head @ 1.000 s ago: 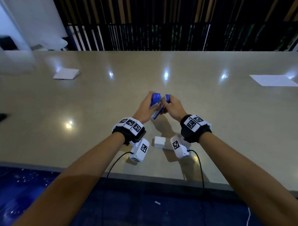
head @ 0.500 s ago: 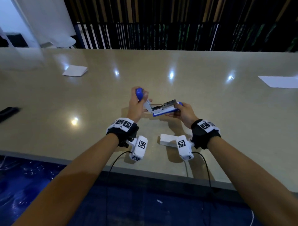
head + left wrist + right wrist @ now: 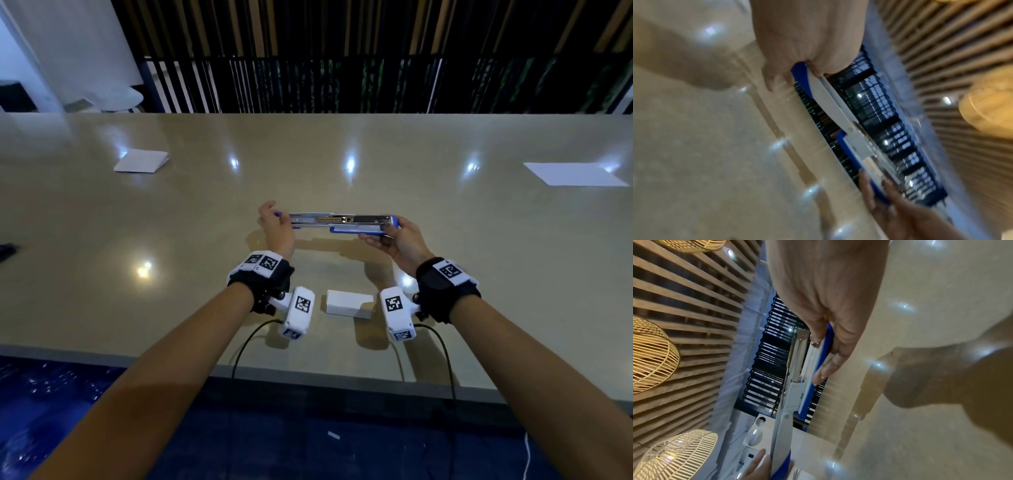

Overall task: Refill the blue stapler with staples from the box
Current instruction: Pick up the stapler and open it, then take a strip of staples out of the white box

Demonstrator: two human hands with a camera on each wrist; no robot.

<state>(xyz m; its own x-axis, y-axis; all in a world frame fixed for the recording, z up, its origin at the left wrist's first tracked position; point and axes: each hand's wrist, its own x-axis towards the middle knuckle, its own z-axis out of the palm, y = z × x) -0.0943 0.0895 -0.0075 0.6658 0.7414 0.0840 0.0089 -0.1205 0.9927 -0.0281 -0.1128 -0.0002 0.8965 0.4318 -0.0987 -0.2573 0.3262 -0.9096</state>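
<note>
A long glossy beige table (image 3: 445,240) reflecting spots of ceiling light runs up to a wall of dark vertical slats (image 3: 342,51). On it, from left to right, lie a folded white paper (image 3: 141,161), a small white box (image 3: 348,303) near the front edge between the two wrists, and a flat white sheet (image 3: 575,174). Above the table the blue stapler (image 3: 339,222) is held swung fully open into one straight line, its metal channel facing up. The left hand (image 3: 277,230) pinches the lid's blue tip between thumb and curled fingers; the right hand (image 3: 399,241) grips the base end, thumb on top, fingers underneath.
</note>
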